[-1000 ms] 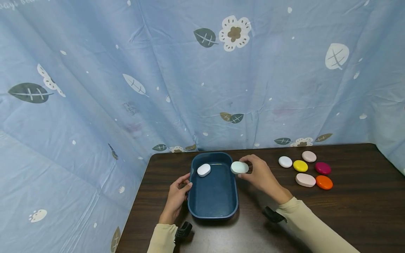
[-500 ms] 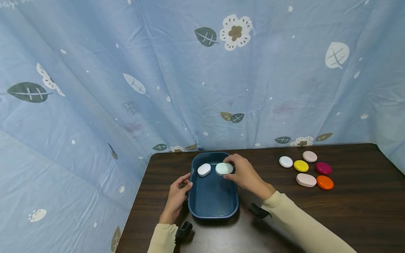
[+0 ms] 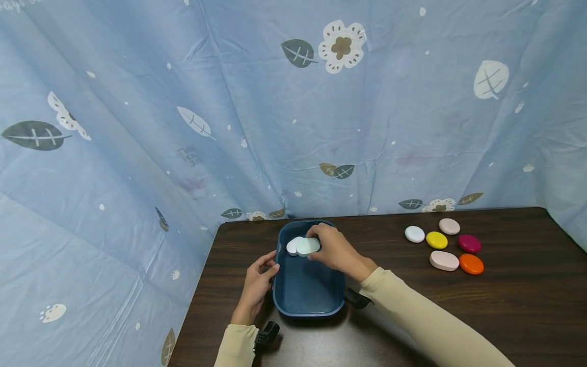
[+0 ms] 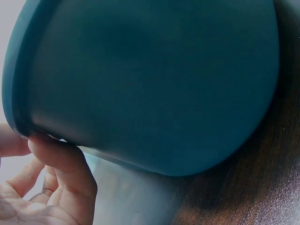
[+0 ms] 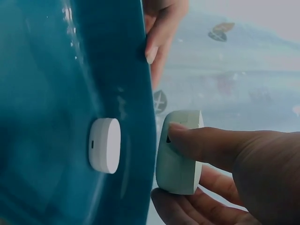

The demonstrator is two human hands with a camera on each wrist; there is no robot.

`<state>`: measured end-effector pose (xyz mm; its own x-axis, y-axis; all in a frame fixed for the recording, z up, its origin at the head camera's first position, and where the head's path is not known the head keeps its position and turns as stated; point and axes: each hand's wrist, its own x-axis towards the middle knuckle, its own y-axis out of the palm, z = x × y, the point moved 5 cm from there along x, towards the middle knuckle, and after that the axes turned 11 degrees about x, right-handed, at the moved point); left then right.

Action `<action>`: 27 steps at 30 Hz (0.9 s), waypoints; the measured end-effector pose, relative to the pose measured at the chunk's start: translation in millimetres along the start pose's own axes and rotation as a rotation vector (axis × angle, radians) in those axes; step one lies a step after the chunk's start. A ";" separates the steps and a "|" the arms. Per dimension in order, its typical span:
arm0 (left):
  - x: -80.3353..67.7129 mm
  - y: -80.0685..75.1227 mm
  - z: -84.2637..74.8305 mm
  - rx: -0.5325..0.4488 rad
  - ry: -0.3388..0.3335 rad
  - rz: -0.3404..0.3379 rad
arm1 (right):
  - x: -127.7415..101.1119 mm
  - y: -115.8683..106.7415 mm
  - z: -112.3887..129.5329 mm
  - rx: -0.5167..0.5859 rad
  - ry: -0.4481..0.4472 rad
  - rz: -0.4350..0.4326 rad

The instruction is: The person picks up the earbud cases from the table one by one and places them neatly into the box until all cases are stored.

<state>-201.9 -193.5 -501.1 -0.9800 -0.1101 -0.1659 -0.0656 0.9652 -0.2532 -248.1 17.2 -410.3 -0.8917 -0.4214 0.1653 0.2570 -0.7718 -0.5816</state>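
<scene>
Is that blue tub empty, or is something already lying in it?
Not empty. A white oval case lies on the floor of the blue tub. The right hand holds a pale green case above it.

Tray (image 3: 281,290) left on table (image 3: 504,306); 6 cases (image 3: 443,247) right.

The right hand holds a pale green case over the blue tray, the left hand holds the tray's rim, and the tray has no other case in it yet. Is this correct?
One part is wrong: the blue tray is not without a case. A white case already lies inside it, clear in the right wrist view. The rest holds: the right hand holds the pale green case over the tray, and the left hand holds its rim.
</scene>
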 end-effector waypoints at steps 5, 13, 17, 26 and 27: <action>0.6 0.3 0.5 -0.006 -0.004 0.003 | 6.4 8.4 2.4 0.001 0.006 0.039; 2.4 -0.7 1.0 -0.007 0.009 0.012 | 12.0 19.1 4.8 -0.001 0.023 0.103; 2.7 -0.6 0.6 -0.014 0.008 0.013 | 13.8 24.1 3.7 0.004 0.034 0.130; 1.1 -0.1 -0.7 -0.022 -0.006 0.018 | 15.8 35.9 -5.1 -0.016 0.076 0.169; 1.1 -0.3 -0.6 -0.022 -0.006 0.018 | 16.0 37.1 -5.9 -0.014 0.075 0.172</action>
<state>-203.1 -193.7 -500.6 -0.9800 -0.0943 -0.1754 -0.0525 0.9720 -0.2291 -255.1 -15.4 -434.0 -0.8605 -0.5094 0.0035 0.4029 -0.6847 -0.6073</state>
